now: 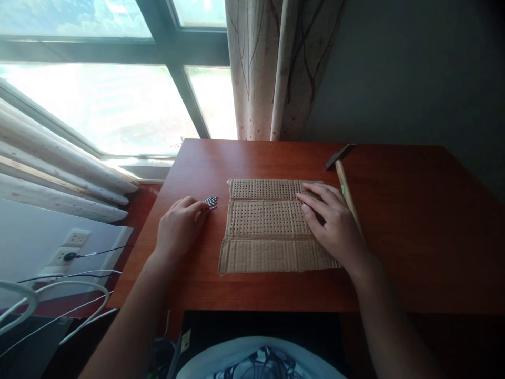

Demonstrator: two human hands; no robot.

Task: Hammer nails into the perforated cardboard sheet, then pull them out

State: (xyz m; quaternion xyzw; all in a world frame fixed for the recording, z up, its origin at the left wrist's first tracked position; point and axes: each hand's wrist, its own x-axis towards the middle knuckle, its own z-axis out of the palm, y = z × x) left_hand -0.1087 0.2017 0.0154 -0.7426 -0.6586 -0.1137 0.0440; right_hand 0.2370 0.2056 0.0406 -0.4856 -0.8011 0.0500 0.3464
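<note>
A flat piece of brown cardboard (pixel 260 217) lies on the wooden table, with rows of small holes across its upper two panels and a plain lower panel. My right hand (pixel 329 216) rests on its right side, fingers spread and touching the surface. To the left of the cardboard, my left hand (pixel 183 218) is closed, thumb and fingertips together at a small bunch of metal nails (pixel 212 201). The nails' ends stick out past the fingers. A hammer with a pale wooden handle (pixel 346 189) and dark head lies just beyond my right hand, which partly hides the handle.
The reddish-brown table (pixel 426 226) reaches from the window to the grey wall. Curtains (pixel 256 68) hang behind it. At the lower left are a wall socket (pixel 61 256) with a plug and loose white cables (pixel 104 295). My lap is at the table's front edge.
</note>
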